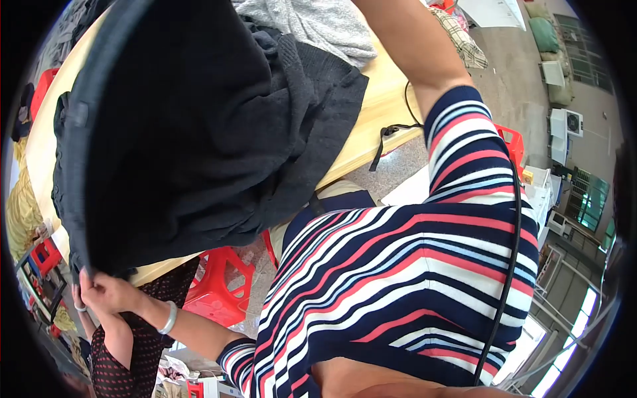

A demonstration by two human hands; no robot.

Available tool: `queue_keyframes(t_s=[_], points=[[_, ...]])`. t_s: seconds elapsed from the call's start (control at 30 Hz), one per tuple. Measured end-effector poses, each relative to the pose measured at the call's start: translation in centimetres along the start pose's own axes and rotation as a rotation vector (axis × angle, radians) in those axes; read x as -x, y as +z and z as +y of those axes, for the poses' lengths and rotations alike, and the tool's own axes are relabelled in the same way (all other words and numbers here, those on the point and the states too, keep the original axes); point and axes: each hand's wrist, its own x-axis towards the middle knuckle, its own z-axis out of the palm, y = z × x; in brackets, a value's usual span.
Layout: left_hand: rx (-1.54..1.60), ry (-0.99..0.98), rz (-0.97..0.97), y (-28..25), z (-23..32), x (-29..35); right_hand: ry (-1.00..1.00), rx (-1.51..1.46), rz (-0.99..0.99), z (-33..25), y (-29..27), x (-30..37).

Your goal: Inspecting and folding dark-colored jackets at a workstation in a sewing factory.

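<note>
A large black garment [192,146] with a ribbed band is spread and lifted across the wooden table, its long edge running along the left. My left hand [109,292], with a pale bangle on the wrist, is closed on the lower end of that edge. Up past the top of the head view reaches my right forearm; the right hand lies outside the picture. Behind the black garment, a grey knitted cloth [312,26] lies on the table.
The light wooden table [352,142] carries the cloth. A person in dark dotted clothing [126,351] is close by at the lower left. Red plastic stools [222,282] stand beneath and beside the table. A black strap [385,142] hangs at the table's edge.
</note>
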Motion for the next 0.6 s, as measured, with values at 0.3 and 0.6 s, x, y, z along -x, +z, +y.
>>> queue_keyframes(t_s=[0.3, 0.6], points=[[0.156, 0.227, -0.667, 2.4, 10.9, 18.3, 0.209, 0.038, -0.882, -4.1, -9.4, 24.2], [0.216, 0.041, -0.903, 6.4, 23.8, 29.5, 0.813, -0.164, -1.199, -8.5, -10.4, 36.3]])
